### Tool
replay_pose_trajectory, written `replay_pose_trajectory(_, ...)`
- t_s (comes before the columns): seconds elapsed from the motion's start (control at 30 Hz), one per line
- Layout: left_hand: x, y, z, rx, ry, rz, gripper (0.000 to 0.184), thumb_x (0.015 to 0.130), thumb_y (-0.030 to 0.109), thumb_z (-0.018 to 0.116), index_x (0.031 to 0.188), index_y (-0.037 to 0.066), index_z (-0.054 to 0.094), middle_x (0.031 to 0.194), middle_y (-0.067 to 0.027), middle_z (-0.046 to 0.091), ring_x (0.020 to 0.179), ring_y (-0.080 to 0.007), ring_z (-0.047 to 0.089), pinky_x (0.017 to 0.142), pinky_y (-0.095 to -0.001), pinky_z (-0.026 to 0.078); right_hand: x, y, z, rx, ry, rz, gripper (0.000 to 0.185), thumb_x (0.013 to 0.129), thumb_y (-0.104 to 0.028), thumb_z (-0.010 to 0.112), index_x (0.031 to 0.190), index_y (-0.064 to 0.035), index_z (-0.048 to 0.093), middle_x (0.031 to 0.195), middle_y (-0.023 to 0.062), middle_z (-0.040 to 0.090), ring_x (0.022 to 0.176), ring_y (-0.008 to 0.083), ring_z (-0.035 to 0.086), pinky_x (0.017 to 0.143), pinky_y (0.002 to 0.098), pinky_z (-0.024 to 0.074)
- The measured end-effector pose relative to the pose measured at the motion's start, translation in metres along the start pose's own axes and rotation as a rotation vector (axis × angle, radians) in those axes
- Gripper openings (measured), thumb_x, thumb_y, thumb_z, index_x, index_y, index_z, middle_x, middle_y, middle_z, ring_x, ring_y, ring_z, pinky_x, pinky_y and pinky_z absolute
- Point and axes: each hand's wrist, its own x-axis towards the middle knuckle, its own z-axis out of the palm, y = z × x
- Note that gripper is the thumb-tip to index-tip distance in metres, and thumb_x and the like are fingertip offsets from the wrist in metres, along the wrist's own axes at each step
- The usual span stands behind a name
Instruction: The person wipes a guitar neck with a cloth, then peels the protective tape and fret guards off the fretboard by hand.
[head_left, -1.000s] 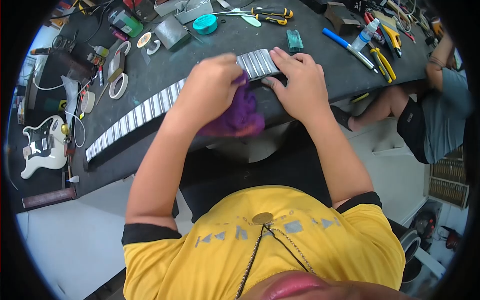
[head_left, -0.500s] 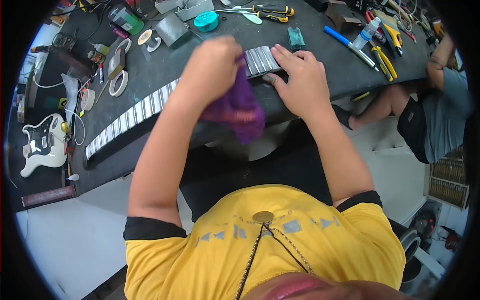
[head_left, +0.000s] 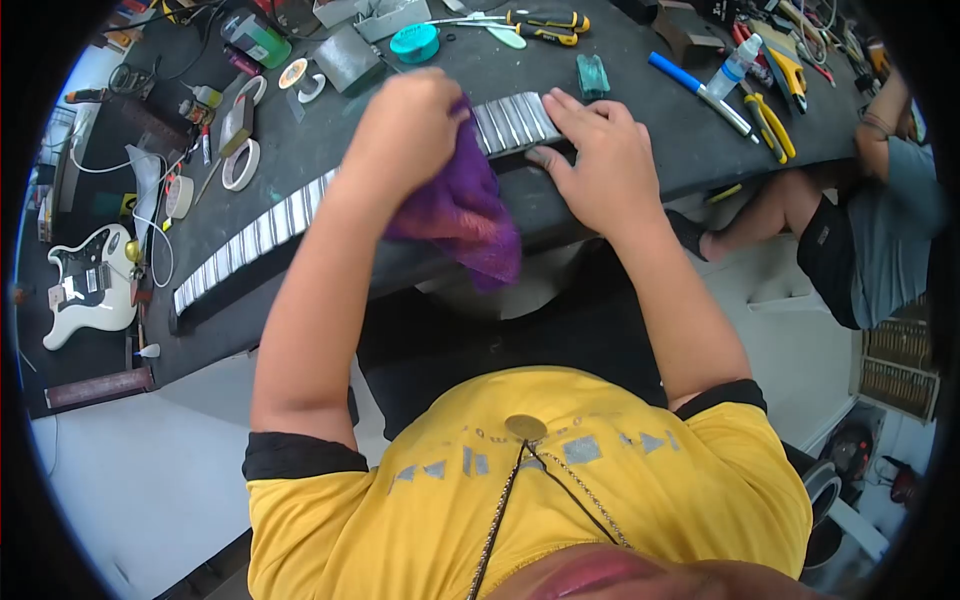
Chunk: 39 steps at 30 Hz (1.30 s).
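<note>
At far left lies a white guitar body (head_left: 118, 302). Next, on a dark surface (head_left: 310, 140), a roll of white tape (head_left: 241, 165) rests on its side. A long silver-banded strip (head_left: 258, 238) slants along the near edge, rising from lower left to the middle. Over it is the person's left hand (head_left: 408, 125), its grip clenched around a bunched purple cloth (head_left: 462, 220) that drapes across the strip and hangs towards the person. The right hand (head_left: 605, 165) grasps the strip's right end, fingers on top and thumb at the near side. Further right are a blue marker (head_left: 675, 73) and yellow-handled pliers (head_left: 770, 130); beyond sits another person (head_left: 890, 240) in grey.
</note>
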Motion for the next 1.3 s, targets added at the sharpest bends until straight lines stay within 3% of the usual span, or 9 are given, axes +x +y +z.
replay_pose_trajectory(0.23,0.01,-0.014,0.004,0.071,-0.029,-0.066,0.018,0.091,0.012,0.082,0.095,-0.004,0.075,0.094,-0.0232,0.068,0.093,-0.0487,0.069,0.084,-0.0549,0.056,-0.003,-0.003,0.0,-0.011,-0.01,-0.008,0.06,0.093,-0.034,0.088,0.147,-0.0122,0.074,0.153,0.002,0.074,0.128,0.0315,0.065,0.108,0.0471,0.0514)
replay_pose_trajectory(0.67,-0.03,0.038,0.014,-0.089,0.039,0.059,0.015,0.089,0.007,0.083,0.092,-0.003,0.071,0.096,-0.0225,0.068,0.096,-0.0479,0.069,0.084,-0.0561,0.057,0.002,0.0,0.001,-0.028,0.016,0.001,0.06,0.091,-0.033,0.089,0.147,-0.0131,0.076,0.153,0.0006,0.074,0.126,0.03,0.066,0.106,0.0459,0.0518)
replay_pose_trajectory(0.83,0.011,0.0,0.019,0.073,0.043,-0.038,0.015,0.096,0.013,0.078,0.096,-0.003,0.075,0.095,-0.0234,0.071,0.096,-0.0482,0.07,0.085,-0.0563,0.057,0.0,-0.001,0.002,-0.025,0.008,0.011,0.062,0.091,-0.033,0.089,0.148,-0.0132,0.074,0.154,0.0005,0.073,0.127,0.0304,0.066,0.107,0.0473,0.0514)
replay_pose_trajectory(0.93,-0.024,0.041,0.014,0.058,0.01,0.002,0.013,0.096,0.012,0.077,0.095,-0.001,0.075,0.095,-0.0224,0.071,0.095,-0.0473,0.071,0.085,-0.0554,0.058,0.0,-0.001,0.001,-0.028,-0.003,-0.005,0.064,0.091,-0.033,0.089,0.149,-0.0132,0.074,0.156,0.0022,0.072,0.125,0.0312,0.066,0.108,0.0475,0.0516)
replay_pose_trajectory(1.07,-0.074,0.089,0.0,-0.224,-0.078,-0.035,0.012,0.092,0.007,0.082,0.096,-0.001,0.075,0.095,-0.0174,0.071,0.089,-0.0388,0.073,0.083,-0.0485,0.06,-0.004,-0.002,-0.003,0.121,0.101,-0.067,0.053,0.09,-0.031,0.089,0.136,-0.0085,0.077,0.142,0.0075,0.077,0.122,0.0338,0.067,0.107,0.0482,0.0522)
replay_pose_trajectory(1.17,-0.091,0.095,-0.015,-0.408,0.09,-0.347,0.012,0.101,0.01,0.08,0.106,-0.001,0.077,0.099,-0.0125,0.075,0.092,-0.0292,0.077,0.086,-0.0435,0.063,-0.03,-0.014,-0.026,0.533,0.185,-0.173,0.049,0.085,-0.031,0.093,0.121,-0.0057,0.074,0.122,0.0138,0.075,0.118,0.0371,0.067,0.106,0.0464,0.0534)
replay_pose_trajectory(1.2,-0.094,0.093,-0.01,-0.808,0.184,-0.506,0.014,0.105,0.012,0.078,0.111,-0.001,0.076,0.102,-0.0121,0.076,0.095,-0.0278,0.077,0.088,-0.042,0.063,-0.044,-0.039,-0.045,0.724,0.021,-0.149,0.058,0.083,-0.029,0.096,0.129,-0.0056,0.072,0.126,0.0175,0.072,0.12,0.0388,0.067,0.106,0.0455,0.054)
replay_pose_trajectory(1.27,-0.109,0.093,0.009,-1.632,0.373,-0.802,0.018,0.111,0.015,0.073,0.12,-0.001,0.074,0.11,-0.0112,0.078,0.099,-0.025,0.078,0.091,-0.0392,0.064,-0.063,-0.074,-0.042,0.757,-0.002,-0.147,0.061,0.083,-0.024,0.095,0.136,-0.006,0.07,0.128,0.0186,0.071,0.123,0.0388,0.068,0.105,0.0444,0.055)
replay_pose_trajectory(1.3,-0.116,0.092,0.006,-1.845,0.297,-0.826,0.023,0.116,0.017,0.068,0.129,-0.001,0.07,0.119,-0.0112,0.078,0.108,-0.0211,0.077,0.098,-0.0382,0.064,-0.069,-0.085,-0.038,0.766,-0.005,-0.135,0.062,0.084,-0.021,0.095,0.138,-0.006,0.069,0.128,0.0189,0.07,0.123,0.0385,0.068,0.104,0.0438,0.0556)
